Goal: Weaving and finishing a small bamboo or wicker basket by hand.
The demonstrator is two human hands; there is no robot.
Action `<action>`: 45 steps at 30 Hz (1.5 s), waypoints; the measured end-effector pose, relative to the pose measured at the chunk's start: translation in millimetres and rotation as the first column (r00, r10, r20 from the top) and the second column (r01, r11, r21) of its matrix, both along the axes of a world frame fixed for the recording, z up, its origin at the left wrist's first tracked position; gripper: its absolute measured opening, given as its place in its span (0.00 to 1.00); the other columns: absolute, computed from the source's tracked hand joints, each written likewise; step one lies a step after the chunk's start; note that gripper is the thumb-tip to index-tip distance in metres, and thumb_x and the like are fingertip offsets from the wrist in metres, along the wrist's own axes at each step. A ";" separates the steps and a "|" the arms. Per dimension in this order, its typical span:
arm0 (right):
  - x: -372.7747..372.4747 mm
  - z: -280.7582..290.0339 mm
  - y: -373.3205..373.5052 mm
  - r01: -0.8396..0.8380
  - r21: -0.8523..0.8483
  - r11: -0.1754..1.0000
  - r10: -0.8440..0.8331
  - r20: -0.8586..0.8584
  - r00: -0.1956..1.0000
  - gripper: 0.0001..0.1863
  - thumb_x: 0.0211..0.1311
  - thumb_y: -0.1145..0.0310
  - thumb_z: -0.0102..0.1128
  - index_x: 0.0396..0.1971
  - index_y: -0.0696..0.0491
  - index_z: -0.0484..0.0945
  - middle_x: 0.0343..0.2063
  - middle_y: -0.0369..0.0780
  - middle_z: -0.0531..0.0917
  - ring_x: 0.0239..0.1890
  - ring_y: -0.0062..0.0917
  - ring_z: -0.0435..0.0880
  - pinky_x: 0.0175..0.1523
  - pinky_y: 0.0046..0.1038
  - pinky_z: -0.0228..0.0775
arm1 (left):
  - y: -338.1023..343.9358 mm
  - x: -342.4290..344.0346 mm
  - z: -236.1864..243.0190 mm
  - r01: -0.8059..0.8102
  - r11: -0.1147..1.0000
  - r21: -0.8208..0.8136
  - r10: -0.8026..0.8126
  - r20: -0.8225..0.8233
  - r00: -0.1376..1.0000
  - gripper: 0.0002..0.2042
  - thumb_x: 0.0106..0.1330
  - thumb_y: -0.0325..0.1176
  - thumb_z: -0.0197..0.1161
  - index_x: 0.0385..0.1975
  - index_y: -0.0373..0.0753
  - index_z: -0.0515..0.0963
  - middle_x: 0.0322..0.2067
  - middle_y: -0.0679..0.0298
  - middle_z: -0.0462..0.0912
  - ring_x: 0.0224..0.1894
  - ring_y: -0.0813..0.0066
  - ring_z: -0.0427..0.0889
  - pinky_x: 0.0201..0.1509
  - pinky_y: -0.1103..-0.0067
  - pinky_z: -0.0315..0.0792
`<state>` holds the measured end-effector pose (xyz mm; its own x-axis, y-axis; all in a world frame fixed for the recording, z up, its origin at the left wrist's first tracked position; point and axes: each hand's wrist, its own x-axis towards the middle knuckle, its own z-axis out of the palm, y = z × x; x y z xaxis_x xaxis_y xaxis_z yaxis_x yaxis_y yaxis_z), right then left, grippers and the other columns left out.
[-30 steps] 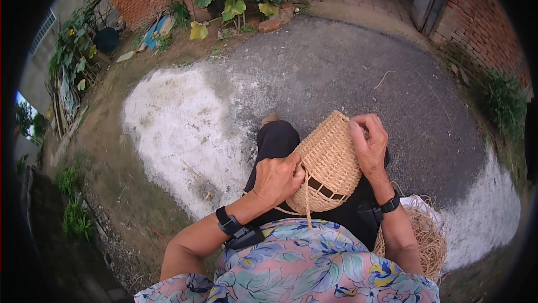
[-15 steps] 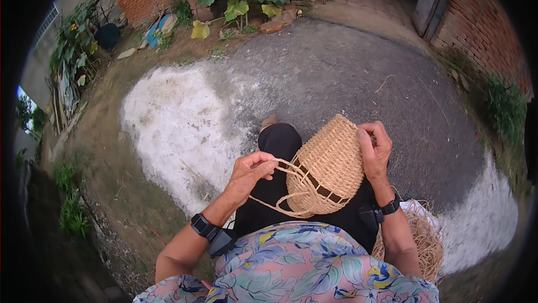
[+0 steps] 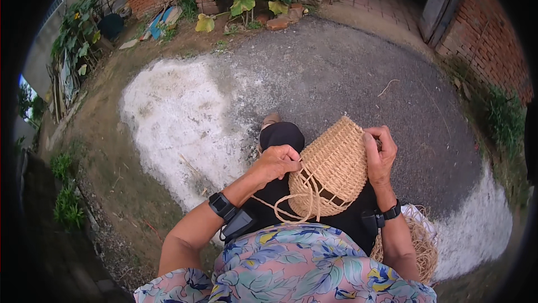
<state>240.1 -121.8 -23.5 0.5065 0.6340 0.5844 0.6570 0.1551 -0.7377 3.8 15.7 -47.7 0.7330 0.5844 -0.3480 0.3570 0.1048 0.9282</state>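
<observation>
Over the lap (image 3: 276,187), nearly closed hands (image 3: 280,163) (image 3: 381,156) pinch, the left a strand (image 3: 318,206), the right a woven basket (image 3: 343,160)

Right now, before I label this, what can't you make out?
All in the head view:
- Left hand: its exact hold on the strand; fingertips too small to tell.
- Right hand: some fingertips, hidden by the hand itself.
- Woven basket: the side against the lap, hidden by its near wall.
- Fiber bundle: part hidden behind the right forearm.
- Doorway: cut off by the top edge.
</observation>
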 end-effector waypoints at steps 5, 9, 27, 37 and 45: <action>0.1 4.2 0.9 0.001 -0.001 1.000 -0.001 0.030 1.000 0.04 0.59 0.73 0.60 0.30 0.59 0.78 0.24 0.37 0.74 0.29 0.25 0.74 0.34 0.26 0.64 | -8.6 10.5 3.5 0.130 0.861 0.491 -0.029 -0.209 0.978 0.06 0.56 0.31 0.64 0.25 0.34 0.78 0.15 0.64 0.76 0.19 0.83 0.73 0.22 0.79 0.66; 10.4 22.1 6.4 -0.039 -0.144 0.989 0.031 -0.055 0.998 0.08 0.61 0.69 0.59 0.30 0.59 0.78 0.27 0.39 0.78 0.31 0.27 0.77 0.36 0.28 0.68 | -23.4 5.1 20.6 0.208 0.894 0.397 -0.180 -0.106 0.978 0.09 0.59 0.31 0.63 0.22 0.32 0.75 0.12 0.63 0.73 0.18 0.83 0.72 0.21 0.76 0.66; 13.9 -12.2 56.6 -0.072 -0.297 0.952 0.122 0.154 0.980 0.17 0.61 0.56 0.55 0.32 0.55 0.84 0.31 0.43 0.86 0.34 0.37 0.81 0.44 0.39 0.72 | 4.5 -41.1 8.4 -0.106 0.795 -0.597 0.524 0.588 0.617 0.06 0.74 0.34 0.54 0.36 0.39 0.74 0.27 0.70 0.74 0.32 0.79 0.75 0.43 0.78 0.73; 13.4 -16.0 63.0 -0.081 -0.310 0.947 0.137 0.163 0.977 0.17 0.61 0.55 0.56 0.32 0.54 0.84 0.29 0.44 0.85 0.34 0.39 0.81 0.44 0.40 0.72 | 104.2 -81.3 -39.7 -0.264 0.758 -0.597 0.616 0.522 0.589 0.04 0.73 0.31 0.55 0.34 0.41 0.72 0.18 0.74 0.61 0.16 0.86 0.57 0.18 0.84 0.54; 22.9 -21.9 63.4 -0.109 -0.402 0.909 0.149 0.069 0.986 0.18 0.61 0.54 0.55 0.32 0.54 0.84 0.31 0.45 0.84 0.38 0.39 0.81 0.46 0.41 0.70 | 105.1 -56.3 -53.4 -0.496 0.852 -0.169 0.524 0.313 0.792 0.10 0.68 0.34 0.62 0.44 0.43 0.72 0.32 0.65 0.77 0.32 0.78 0.76 0.36 0.80 0.71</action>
<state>263.0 -58.5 -45.3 0.3586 0.8793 0.3135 0.7216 -0.0481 -0.6906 -52.5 120.8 -101.1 0.4142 0.8892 -0.1941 -0.0991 0.2561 0.9616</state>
